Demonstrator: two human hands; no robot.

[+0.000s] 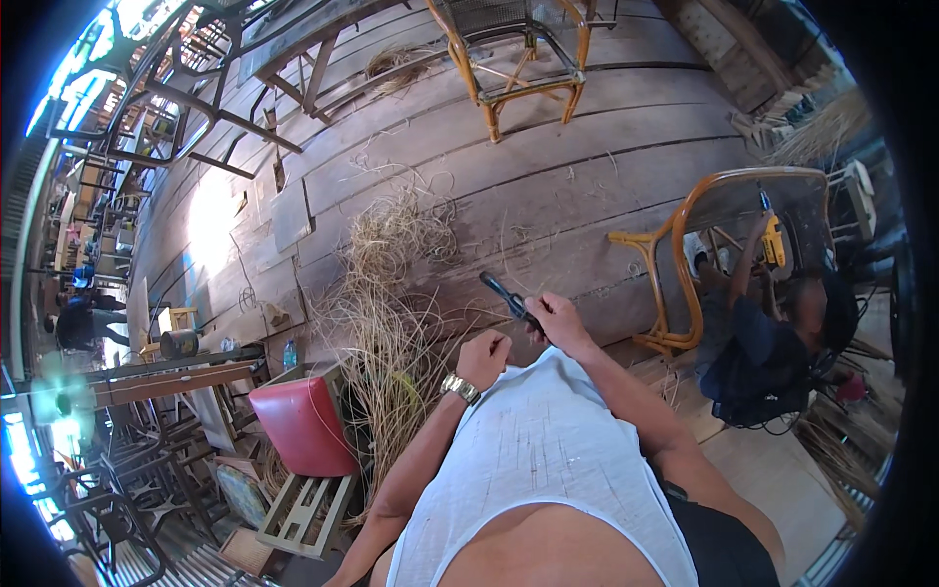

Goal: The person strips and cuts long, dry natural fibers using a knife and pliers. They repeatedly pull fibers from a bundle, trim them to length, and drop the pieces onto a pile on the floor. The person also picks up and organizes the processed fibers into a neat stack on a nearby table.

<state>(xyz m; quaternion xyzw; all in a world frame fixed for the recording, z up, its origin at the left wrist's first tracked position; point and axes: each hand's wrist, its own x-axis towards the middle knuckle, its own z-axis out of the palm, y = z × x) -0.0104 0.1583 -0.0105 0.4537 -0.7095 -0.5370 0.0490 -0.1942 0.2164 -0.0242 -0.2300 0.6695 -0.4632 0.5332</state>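
Observation:
My right hand (pixel 556 321) is closed around a dark hand tool (pixel 503 292), which looks like pliers or cutters and points away to the upper left. Just left of it, in front of my white shirt, my left hand (pixel 483 358) is closed with its fingers curled; whatever is in them, if anything, is hidden. A metal watch (pixel 460 388) circles my left wrist. Beyond my left hand, a loose heap of rattan strips (pixel 377 284) spreads across the wooden floor (pixel 548 186) and trails down beside my left forearm.
At the right, another person (pixel 773 342) holds a yellow power drill (pixel 773 240) by a rattan chair frame (pixel 685 264). Another rattan chair (pixel 533 93) stands ahead. A red padded seat (pixel 301 424) is at the lower left. Dark metal frames (pixel 176 117) crowd the far left.

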